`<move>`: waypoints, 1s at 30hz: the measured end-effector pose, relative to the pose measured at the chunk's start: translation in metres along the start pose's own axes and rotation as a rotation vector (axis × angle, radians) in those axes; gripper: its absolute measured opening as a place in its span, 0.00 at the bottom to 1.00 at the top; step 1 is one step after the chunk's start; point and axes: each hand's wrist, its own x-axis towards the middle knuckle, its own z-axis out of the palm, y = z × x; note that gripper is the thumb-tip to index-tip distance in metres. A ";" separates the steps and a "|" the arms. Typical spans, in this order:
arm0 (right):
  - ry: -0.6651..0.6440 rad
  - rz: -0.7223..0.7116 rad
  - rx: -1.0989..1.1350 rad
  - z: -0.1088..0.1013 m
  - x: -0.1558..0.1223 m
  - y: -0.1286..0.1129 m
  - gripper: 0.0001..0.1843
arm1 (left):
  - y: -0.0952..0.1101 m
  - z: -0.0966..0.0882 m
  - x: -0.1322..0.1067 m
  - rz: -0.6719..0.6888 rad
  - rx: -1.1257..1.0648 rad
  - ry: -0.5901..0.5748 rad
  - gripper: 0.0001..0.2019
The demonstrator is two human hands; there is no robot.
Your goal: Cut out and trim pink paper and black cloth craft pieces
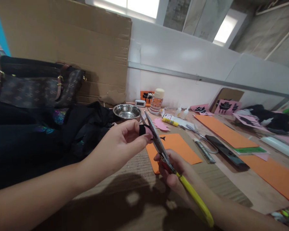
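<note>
My left hand (pixel 121 146) pinches a small pink and black paper piece (pixel 148 131) between thumb and fingers. Scissors (pixel 156 139) with a yellow handle are in my right hand (pixel 175 170), its fingers wrapped around them near the pivot. The blades point up and away, right beside the paper piece; whether they are cutting into it I cannot tell. Behind the scissors, an orange card (pixel 183 149) lies on the table, with a small black shape (pixel 163 138) on it.
A steel bowl (pixel 126 109), a clear bottle (pixel 157 102) and a yellow glue stick (pixel 170 122) stand or lie at the back. On the right are a dark phone-like slab (pixel 227 152), a cutter knife (pixel 204 150) and orange sheets (pixel 226 131). Black cloth (pixel 86 128) and a handbag (pixel 36 83) sit left.
</note>
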 end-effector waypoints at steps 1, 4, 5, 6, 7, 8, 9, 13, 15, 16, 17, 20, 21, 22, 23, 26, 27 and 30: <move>-0.003 0.001 0.001 0.000 0.000 0.000 0.26 | 0.000 0.000 0.001 0.002 -0.009 -0.007 0.03; -0.001 0.034 0.018 0.000 -0.001 -0.001 0.27 | -0.001 0.000 0.002 0.008 -0.041 -0.027 0.02; 0.002 0.043 0.024 0.000 -0.001 -0.002 0.27 | -0.001 0.000 0.002 0.007 -0.043 -0.030 0.02; 0.005 0.051 0.028 0.001 0.000 -0.003 0.27 | 0.000 -0.001 0.001 0.006 -0.038 -0.033 0.01; 0.004 0.057 0.027 0.001 0.000 -0.005 0.27 | 0.000 -0.001 0.001 0.004 -0.030 -0.036 0.01; 0.004 0.058 0.023 0.002 0.001 -0.006 0.27 | 0.000 -0.001 0.001 0.003 -0.018 -0.036 0.02; 0.002 0.057 0.018 0.002 0.002 -0.007 0.28 | 0.001 -0.001 0.000 0.000 -0.004 -0.034 0.03; -0.003 0.038 0.008 0.002 0.003 -0.008 0.28 | 0.002 -0.001 0.001 0.014 0.006 -0.012 0.03; -0.010 0.025 0.010 0.002 0.003 -0.008 0.27 | 0.003 -0.001 0.002 0.029 0.005 0.003 0.04; -0.014 0.021 0.010 0.002 0.003 -0.007 0.27 | 0.003 -0.001 0.002 0.037 0.011 0.009 0.05; -0.018 0.019 0.010 0.002 0.003 -0.008 0.27 | 0.003 -0.001 0.003 0.043 0.022 0.012 0.05; -0.026 0.020 0.009 0.002 0.003 -0.010 0.27 | 0.002 -0.002 0.002 0.055 0.068 0.027 0.05; -0.030 0.024 0.007 0.002 0.003 -0.011 0.28 | 0.002 -0.002 0.002 0.052 0.083 0.036 0.06; -0.029 0.027 0.000 0.002 0.004 -0.013 0.29 | 0.002 -0.003 0.002 0.047 0.096 0.046 0.06; -0.025 0.032 -0.008 0.002 0.004 -0.013 0.30 | 0.002 -0.003 0.002 0.043 0.106 0.052 0.06; 0.000 0.051 -0.037 0.003 0.005 -0.015 0.33 | 0.004 -0.003 0.003 0.026 0.124 0.062 0.06; 0.005 0.053 -0.038 0.003 0.005 -0.015 0.33 | 0.004 -0.003 0.003 0.022 0.133 0.064 0.07; 0.007 0.060 -0.017 0.004 0.005 -0.015 0.34 | 0.006 -0.003 0.003 0.016 0.153 0.071 0.08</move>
